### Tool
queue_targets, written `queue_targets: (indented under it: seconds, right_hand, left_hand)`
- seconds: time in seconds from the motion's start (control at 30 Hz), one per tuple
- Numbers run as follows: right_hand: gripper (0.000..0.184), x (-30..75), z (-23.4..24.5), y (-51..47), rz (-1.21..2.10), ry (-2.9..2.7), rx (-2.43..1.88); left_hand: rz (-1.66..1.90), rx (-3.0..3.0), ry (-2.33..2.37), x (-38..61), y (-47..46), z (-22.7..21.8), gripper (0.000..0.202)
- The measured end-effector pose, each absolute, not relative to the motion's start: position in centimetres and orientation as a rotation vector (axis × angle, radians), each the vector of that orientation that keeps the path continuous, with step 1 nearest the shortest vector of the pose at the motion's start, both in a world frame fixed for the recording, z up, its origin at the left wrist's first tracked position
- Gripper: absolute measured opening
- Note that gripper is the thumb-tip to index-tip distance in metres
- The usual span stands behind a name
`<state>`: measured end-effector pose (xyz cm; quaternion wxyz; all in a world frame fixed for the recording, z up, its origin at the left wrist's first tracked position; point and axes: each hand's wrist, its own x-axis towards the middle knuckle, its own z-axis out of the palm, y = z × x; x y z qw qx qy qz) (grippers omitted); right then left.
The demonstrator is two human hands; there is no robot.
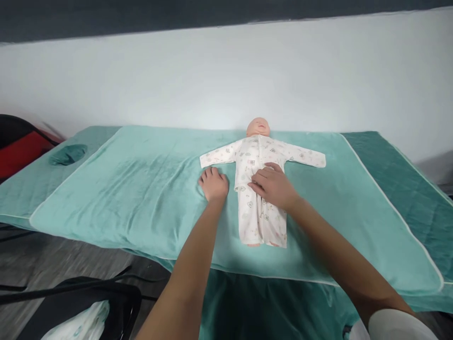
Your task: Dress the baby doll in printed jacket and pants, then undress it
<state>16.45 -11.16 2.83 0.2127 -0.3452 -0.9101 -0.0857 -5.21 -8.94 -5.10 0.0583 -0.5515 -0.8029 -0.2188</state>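
Note:
A baby doll (258, 126) in a white printed sleepsuit (252, 160) lies on its back on a light teal towel (141, 189), arms stretched out to both sides. My right hand (272, 185) rests flat on the doll's belly, fingers stretched out. My left hand (213, 183) lies open on the towel just below the doll's left-side sleeve, beside its body, fingers slightly spread.
The towel covers a teal massage table (406, 179) with a face hole (67, 154) at the left end. A white wall runs behind it. A red and black seat (17, 146) stands at far left. A black basket (88, 302) with white cloth sits on the floor at lower left.

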Motion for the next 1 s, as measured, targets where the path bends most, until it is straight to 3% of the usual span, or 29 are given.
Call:
queue_targets:
  seconds: [0.17, 0.4, 0.6, 0.73, 0.87, 1.0]
  right_hand:
    - [0.028, 15.9, 3.7, -10.3, -0.213, -2.563, -0.821]
    - [0.040, 15.1, 2.7, -9.9, -0.176, -2.564, -0.747]
    - [0.029, 16.8, 2.9, -10.2, 0.196, -2.348, -0.683]
    - [0.022, 19.0, 2.5, -9.2, 0.340, -1.924, -0.831]
    - [0.024, 21.9, -0.1, -5.9, 0.193, -1.676, -1.076]
    - [0.043, 25.5, -3.1, -2.9, 0.030, -1.648, -1.475]
  left_hand:
    - [-0.619, -1.656, -2.451, -5.3, -8.2, -5.0, 0.026]
    - [-0.587, -1.632, -2.462, -5.5, -6.7, -5.2, 0.026]
    - [-0.536, -1.596, -2.468, -5.6, -6.0, -5.5, 0.026]
    - [-0.542, -1.589, -2.464, -5.7, -5.9, -5.6, 0.025]
    - [-0.606, -1.575, -2.493, -5.6, -6.0, -5.4, 0.027]
    - [-0.698, -1.522, -2.473, -5.3, -6.4, -5.2, 0.043]
